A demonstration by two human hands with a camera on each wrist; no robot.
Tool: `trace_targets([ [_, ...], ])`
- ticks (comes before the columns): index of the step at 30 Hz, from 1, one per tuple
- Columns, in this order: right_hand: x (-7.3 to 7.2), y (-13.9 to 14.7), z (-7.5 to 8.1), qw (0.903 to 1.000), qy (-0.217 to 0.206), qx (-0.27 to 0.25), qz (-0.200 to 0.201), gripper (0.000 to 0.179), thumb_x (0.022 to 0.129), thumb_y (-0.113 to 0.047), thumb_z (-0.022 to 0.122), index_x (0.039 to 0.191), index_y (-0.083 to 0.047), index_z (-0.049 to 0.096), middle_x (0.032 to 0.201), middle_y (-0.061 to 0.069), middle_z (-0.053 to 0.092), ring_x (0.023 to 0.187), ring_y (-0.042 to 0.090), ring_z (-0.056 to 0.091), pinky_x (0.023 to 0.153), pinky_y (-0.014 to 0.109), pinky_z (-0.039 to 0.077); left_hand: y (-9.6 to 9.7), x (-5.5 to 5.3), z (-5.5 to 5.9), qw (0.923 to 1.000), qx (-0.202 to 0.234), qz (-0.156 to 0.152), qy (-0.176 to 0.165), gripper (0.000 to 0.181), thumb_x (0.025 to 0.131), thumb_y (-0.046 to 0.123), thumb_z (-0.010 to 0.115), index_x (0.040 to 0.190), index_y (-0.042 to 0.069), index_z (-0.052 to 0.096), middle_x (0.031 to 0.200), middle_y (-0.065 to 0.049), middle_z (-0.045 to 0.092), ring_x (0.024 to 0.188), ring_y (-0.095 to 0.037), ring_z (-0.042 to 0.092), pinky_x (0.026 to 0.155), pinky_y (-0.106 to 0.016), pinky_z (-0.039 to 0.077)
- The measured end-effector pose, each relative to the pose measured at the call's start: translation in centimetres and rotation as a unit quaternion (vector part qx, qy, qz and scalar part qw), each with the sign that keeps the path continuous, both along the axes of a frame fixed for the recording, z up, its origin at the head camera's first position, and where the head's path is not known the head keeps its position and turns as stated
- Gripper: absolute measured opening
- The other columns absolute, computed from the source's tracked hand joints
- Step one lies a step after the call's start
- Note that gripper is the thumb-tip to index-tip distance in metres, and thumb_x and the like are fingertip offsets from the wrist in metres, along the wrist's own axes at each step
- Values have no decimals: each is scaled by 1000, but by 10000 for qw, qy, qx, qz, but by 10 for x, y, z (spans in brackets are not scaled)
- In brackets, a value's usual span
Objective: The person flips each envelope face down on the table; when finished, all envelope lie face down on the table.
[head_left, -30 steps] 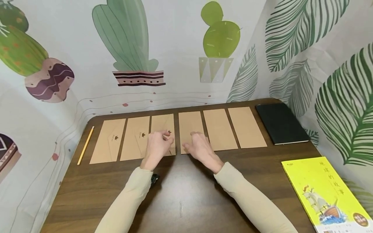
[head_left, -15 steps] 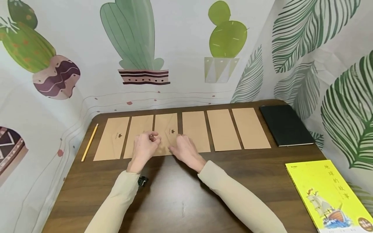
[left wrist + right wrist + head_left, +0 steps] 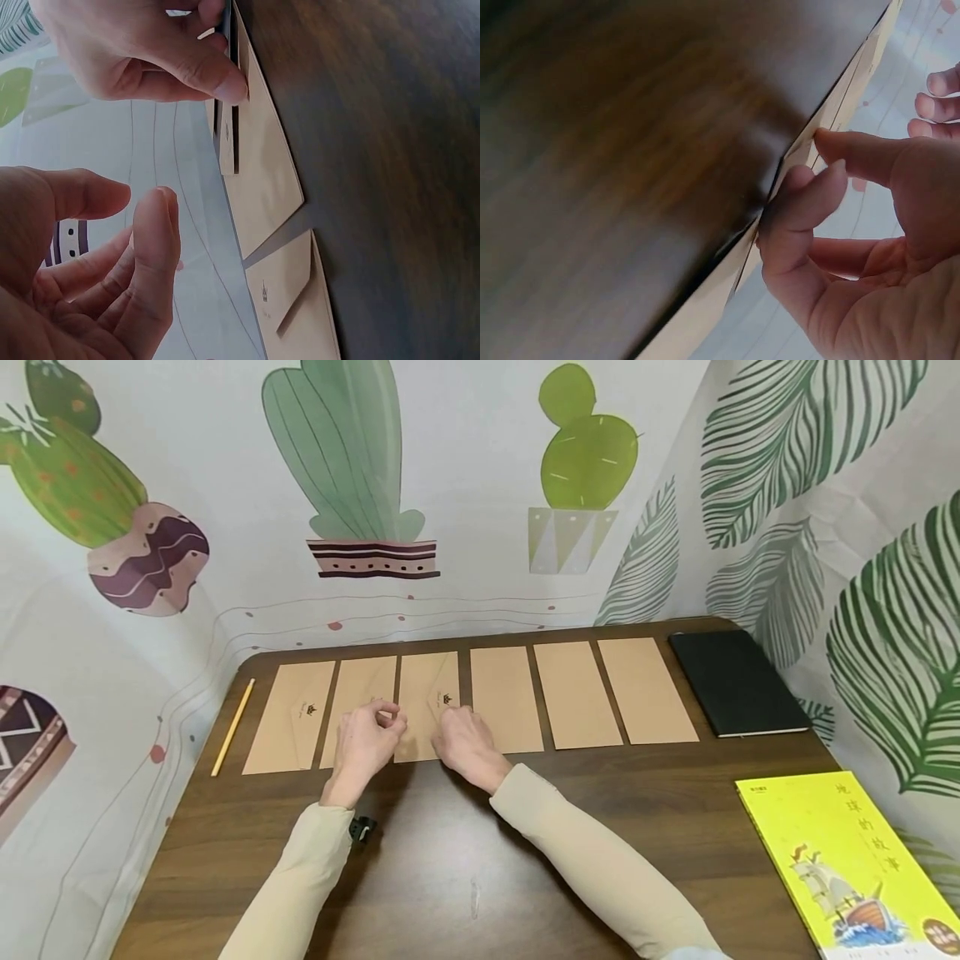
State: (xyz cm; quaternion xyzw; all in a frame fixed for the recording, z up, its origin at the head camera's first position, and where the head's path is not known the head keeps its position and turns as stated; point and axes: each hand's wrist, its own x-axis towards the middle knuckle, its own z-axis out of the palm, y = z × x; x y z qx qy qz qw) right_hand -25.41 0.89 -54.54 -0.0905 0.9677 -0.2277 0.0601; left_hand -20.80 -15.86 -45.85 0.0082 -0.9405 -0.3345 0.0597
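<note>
Several brown paper envelopes lie in a row on the dark wooden table (image 3: pixel 420 893); the left three show flaps with a crown print. My right hand (image 3: pixel 465 743) is at the lower right part of the third envelope (image 3: pixel 427 677), its thumb (image 3: pixel 859 154) on the paper and its curled fingers at the right edge, the grip partly hidden. That envelope's flap (image 3: pixel 227 142) stands slightly raised in the left wrist view. Over the second envelope (image 3: pixel 363 677) hovers my left hand (image 3: pixel 365 739), loosely curled, thumb and index finger apart, holding nothing.
A yellow pencil (image 3: pixel 233 727) lies left of the row. To the right are a black notebook (image 3: pixel 735 681) and a yellow book (image 3: pixel 832 852) with a ship on it. Behind the table hangs a cloth (image 3: pixel 480 527) printed with cacti and leaves.
Both hands have shifted left along the row. The right hand went from the fourth envelope to the third envelope's right edge; the left hand withdrew from the third to above the second.
</note>
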Motion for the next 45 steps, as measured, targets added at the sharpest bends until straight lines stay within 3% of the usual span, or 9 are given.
trace_targets([
  [4,-1,-3,-1,9998,27,190,-52,27,92,-10,65,66,-16,61,89,14,78,65,22,67,48,35,49,-1,0,1,10000,32,37,-69,25,98,20,73,113,3,82,92,-16,84,81,-32,79,74,-39,56],
  [9,-3,-2,-3,9995,117,286,-40,31,91,-3,63,63,-17,58,87,12,78,67,23,69,49,36,51,-2,-1,0,10000,41,3,-88,25,97,20,72,113,3,82,91,-15,84,81,-31,79,72,-35,54],
  [14,3,1,6,9998,24,193,-91,34,93,-16,72,62,-16,58,90,14,74,71,24,70,57,38,56,-4,-1,0,9999,41,0,-107,24,98,20,73,113,3,82,90,-15,84,78,-31,79,68,-31,52],
  [18,19,2,33,9995,58,282,-142,25,93,-21,75,71,-11,66,97,16,70,78,29,73,62,39,59,-4,-1,1,9999,59,19,-121,24,98,20,74,113,4,82,91,-15,84,78,-30,79,68,-30,52],
  [24,36,1,66,9989,-18,424,-190,15,96,-10,68,83,-4,73,102,20,73,89,35,78,72,43,64,-3,1,2,9998,123,-30,-130,23,99,20,73,114,4,82,90,-15,84,71,-25,77,66,-29,52],
  [32,2,3,6,9996,-59,234,-124,29,93,-10,57,65,-16,59,83,10,75,67,20,66,53,35,52,-4,0,3,9999,57,-108,-51,21,97,15,76,113,3,81,89,-15,83,73,-27,76,67,-29,50],
  [40,21,15,45,9995,226,-85,-212,33,94,-1,52,63,-15,53,68,6,64,61,18,57,53,37,53,-9,-4,-3,9998,-156,-71,58,25,94,14,78,114,0,81,91,-15,84,86,-34,79,74,-39,56],
  [42,19,17,45,9995,135,-245,-173,37,95,0,51,62,-16,49,65,4,58,58,17,52,49,36,50,-10,-6,-4,9998,-184,10,54,26,94,16,78,115,-1,81,94,-15,84,88,-34,80,75,-40,58],
  [45,9,19,26,9992,89,-376,-143,40,95,-1,50,60,-19,44,62,1,51,55,16,47,46,32,45,-12,-9,-6,9998,-107,124,-68,30,95,19,78,117,0,81,98,-15,84,94,-35,80,79,-43,59],
])
